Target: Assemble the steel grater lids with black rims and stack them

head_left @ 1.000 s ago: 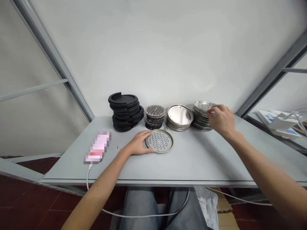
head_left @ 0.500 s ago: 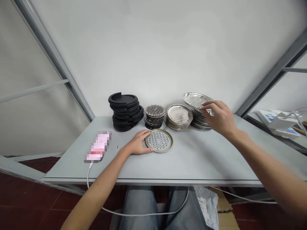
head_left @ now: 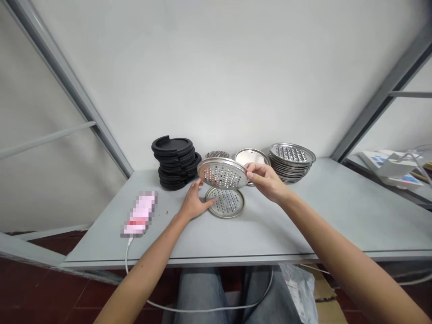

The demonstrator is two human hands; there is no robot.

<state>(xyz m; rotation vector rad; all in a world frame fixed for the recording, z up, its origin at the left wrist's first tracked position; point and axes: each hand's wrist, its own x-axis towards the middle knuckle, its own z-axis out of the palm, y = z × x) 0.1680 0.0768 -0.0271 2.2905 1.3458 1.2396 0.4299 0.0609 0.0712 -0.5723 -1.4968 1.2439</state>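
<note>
Far left on the desk (head_left: 290,234): a phone (head_left: 140,213), screen blurred out, lying flat with a white cable (head_left: 127,256) running off the near edge. Next, toward the wall (head_left: 216,76), a stack of black rings (head_left: 173,164), uneven, some sitting out to the right. My left hand (head_left: 194,202) is spread in front of it, palm side down, thumb over the left rim of the lower disc (head_left: 225,209); its upper fingertips reach close to the left edge of the raised disc, and I can't tell whether they touch it. The lower disc, metal and perforated, lies flat on the desk. The raised disc (head_left: 221,174), also metal and full of holes, is tilted above its far part, clear of it. Behind, mostly hidden, a small stack of rough-topped discs (head_left: 218,154); to its right, a stack of smooth discs (head_left: 251,156), partly covered. My right hand (head_left: 268,182) pinches the raised disc by its right rim, thumb and fingers closed on it. Right of that, near the wall, a tall stack of grater discs (head_left: 292,162), shiny, top one studded with raised slots. Far right, beyond a grey frame bar (head_left: 378,105), papers (head_left: 391,168) lie on a separate surface.
</note>
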